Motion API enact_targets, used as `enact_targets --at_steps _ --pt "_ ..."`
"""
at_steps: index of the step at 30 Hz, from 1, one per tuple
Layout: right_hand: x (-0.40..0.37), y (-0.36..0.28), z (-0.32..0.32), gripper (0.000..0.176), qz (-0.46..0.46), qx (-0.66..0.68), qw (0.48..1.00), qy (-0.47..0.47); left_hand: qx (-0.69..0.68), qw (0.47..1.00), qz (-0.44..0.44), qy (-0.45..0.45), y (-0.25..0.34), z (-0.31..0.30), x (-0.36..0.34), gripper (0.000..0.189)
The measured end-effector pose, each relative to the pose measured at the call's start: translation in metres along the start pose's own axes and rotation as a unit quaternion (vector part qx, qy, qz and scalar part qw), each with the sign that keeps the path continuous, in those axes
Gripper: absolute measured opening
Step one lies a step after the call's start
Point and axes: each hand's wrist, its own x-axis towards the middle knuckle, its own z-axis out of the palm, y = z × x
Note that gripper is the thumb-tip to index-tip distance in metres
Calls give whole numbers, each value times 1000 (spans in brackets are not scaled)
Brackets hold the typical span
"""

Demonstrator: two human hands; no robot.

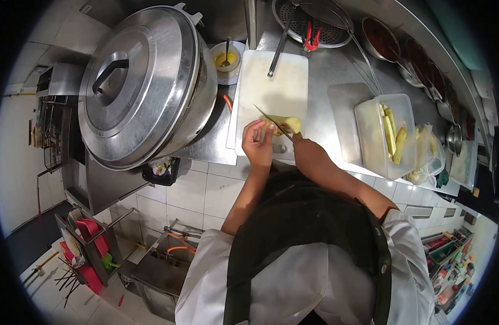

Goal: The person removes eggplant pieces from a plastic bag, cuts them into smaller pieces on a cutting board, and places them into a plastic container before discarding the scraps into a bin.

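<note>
A long, pale yellow-green peeled vegetable or fruit (295, 125) with brownish patches lies across the lower part of the white cutting board (276, 89). The thumb and fingers of my left hand (258, 140) are closed on its left end. In my right hand (310, 154) is a kitchen knife (273, 120), gripped by its handle. Its blade slants up to the left, crossing the piece near the middle. Similar long yellow-green pieces (391, 132) stand in a clear plastic container (366, 135) to the right.
A big lidded metal pot (146, 86) rises on the left. Behind it sits a small bowl of yellow liquid (226, 57) with a spoon. A long metal handle (279, 54) overhangs the board from a colander (282, 16) holding red-handled tongs (312, 39). Several metal bowls (380, 39) line the back right.
</note>
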Motion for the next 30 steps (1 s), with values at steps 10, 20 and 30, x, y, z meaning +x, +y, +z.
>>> enact_targets --at_steps 10,20,30 --pt "32 -19 -18 19 -21 -11 999 -34 144 977 126 -92 9 -25 25 47" --pt "53 -40 -39 22 -30 -42 994 -99 158 976 147 -25 -4 -22 31 44" --pt "54 -29 -15 21 -42 0 998 -49 64 990 123 -19 -12 -27 32 45"
